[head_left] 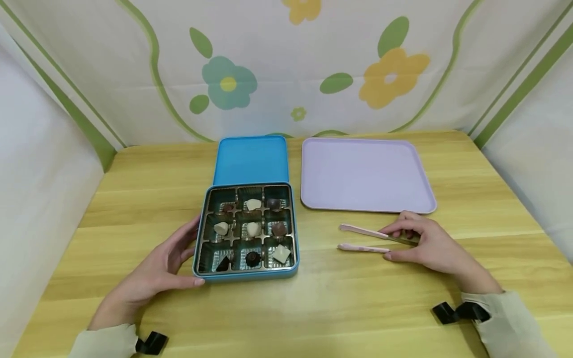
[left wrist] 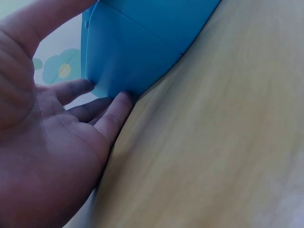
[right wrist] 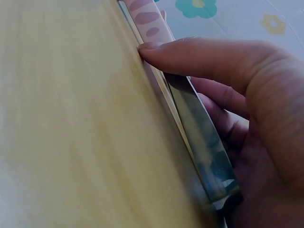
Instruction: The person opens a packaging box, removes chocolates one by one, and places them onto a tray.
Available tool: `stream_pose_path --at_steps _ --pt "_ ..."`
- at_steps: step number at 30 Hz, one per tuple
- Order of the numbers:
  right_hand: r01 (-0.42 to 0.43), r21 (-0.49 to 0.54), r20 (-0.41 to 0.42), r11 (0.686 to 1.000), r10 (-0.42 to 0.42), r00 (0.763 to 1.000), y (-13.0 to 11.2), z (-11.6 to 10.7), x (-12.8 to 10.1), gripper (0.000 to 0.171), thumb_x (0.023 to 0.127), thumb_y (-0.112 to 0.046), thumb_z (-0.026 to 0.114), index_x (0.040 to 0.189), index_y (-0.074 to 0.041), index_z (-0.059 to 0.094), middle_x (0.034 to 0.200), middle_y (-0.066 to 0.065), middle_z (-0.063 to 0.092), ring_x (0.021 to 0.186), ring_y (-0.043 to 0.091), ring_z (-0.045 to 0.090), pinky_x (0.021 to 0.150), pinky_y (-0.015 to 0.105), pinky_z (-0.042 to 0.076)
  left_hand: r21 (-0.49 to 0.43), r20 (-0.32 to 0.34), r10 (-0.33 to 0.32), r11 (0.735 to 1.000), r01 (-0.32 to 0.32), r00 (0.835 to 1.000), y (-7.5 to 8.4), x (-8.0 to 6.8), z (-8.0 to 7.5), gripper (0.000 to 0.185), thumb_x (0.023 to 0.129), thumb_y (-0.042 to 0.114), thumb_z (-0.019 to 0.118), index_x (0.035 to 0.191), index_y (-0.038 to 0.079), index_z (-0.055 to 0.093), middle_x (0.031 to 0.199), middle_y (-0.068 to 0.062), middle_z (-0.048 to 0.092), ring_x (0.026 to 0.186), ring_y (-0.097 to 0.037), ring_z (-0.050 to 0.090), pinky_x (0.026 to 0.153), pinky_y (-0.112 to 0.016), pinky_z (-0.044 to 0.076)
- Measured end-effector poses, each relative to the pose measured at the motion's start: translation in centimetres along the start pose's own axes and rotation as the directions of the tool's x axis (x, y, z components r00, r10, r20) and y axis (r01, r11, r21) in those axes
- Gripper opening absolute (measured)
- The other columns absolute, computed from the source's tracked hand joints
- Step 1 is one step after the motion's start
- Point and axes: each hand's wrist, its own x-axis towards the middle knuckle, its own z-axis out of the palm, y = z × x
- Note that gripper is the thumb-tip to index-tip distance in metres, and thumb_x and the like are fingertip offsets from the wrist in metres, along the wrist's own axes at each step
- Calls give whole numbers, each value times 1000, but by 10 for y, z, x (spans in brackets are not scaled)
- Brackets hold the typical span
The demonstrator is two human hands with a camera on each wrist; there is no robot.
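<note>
A blue tin (head_left: 296, 271) with a compartmented insert holds several chocolates, white, brown and dark, one per compartment. My left hand (head_left: 167, 268) touches the tin's left side with its fingers, and the thumb lies at the front left corner. In the left wrist view, fairly straight fingers (left wrist: 114, 114) meet the tin's blue wall (left wrist: 137, 47). My right hand (head_left: 425, 243) pinches a pair of tongs (head_left: 364, 230) with pink tips and metal arms, between thumb and fingers. The tips point left and stand apart. Close up, the right thumb (right wrist: 190, 57) presses on one tong arm (right wrist: 199, 137).
Behind the tin lies its blue lid (head_left: 251, 160). A bare lilac tray (head_left: 364, 174) stands to its right, beyond the tongs. Everything rests on a wood-grain table (head_left: 322, 313), with a flowered cloth (head_left: 286, 64) hanging at the back.
</note>
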Motion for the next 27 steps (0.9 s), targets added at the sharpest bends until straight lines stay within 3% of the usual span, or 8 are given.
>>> stream_pose_path --at_steps 13,23,27 --pt "24 1 -12 1000 -24 1000 -2 2 0 44 74 -8 99 113 -22 84 92 -4 62 79 12 45 65 30 38 31 -25 -28 999 29 999 1 -2 2 119 82 -12 84 175 18 15 179 -20 17 152 3 36 115 -10 41" --pt "9 -29 9 1000 -9 1000 -16 0 4 42 85 -11 92 124 -25 80 105 -7 73 84 9 58 70 22 50 3 -20 -24 1000 24 1000 0 -2 2 120 82 -13 84 175 16 14 180 -22 15 154 4 36 116 -11 43" --pt "34 -39 4 999 -34 999 -30 2 13 41 91 -9 87 128 -24 78 102 -7 71 82 9 59 68 21 52 7 -15 -27 1000 28 1000 -1 -2 1 119 82 -12 84 175 15 14 179 -23 14 154 4 36 116 -11 43"
